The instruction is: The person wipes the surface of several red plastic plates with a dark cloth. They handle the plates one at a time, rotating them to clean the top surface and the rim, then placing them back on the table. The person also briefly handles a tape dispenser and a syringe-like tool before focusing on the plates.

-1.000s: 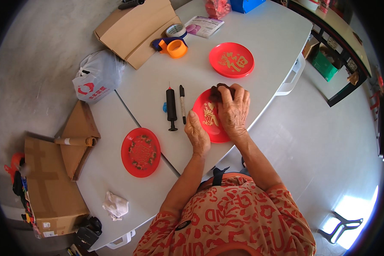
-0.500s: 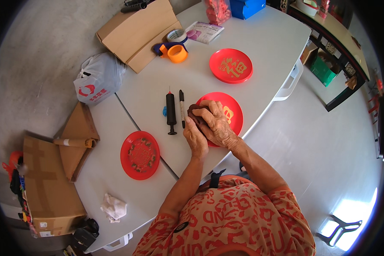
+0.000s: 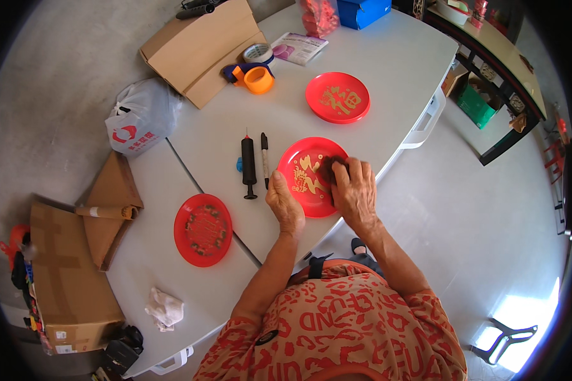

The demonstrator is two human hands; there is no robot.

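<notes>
A red plate [image 3: 321, 203] with gold characters and a gold figure lies near the table's front edge. My left hand [image 3: 286, 206] holds its left rim, the thumb pointing up along the edge and the fingers mostly hidden. Over the plate's right part, my right hand [image 3: 357, 195] is closed on a dark brown wad, seemingly a cloth [image 3: 330, 169], pressed to the surface. Left of the plate lie a black marker [image 3: 265, 155] and a black hand pump [image 3: 248, 166] with a thin needle tip, a small blue item [image 3: 239, 164] beside the pump.
A second red plate [image 3: 338, 114] lies farther back, and a third red plate [image 3: 203, 256] to the left. Around them are a white cloth [image 3: 165, 307], orange tape [image 3: 258, 80], a cardboard box [image 3: 76, 279], a plastic bag [image 3: 140, 117], a booklet [image 3: 308, 46] and a blue box [image 3: 363, 13].
My hands have parted. The right one has moved right across the plate with the dark wad, while the left has gone to the rim, uncovering the gold figure.
</notes>
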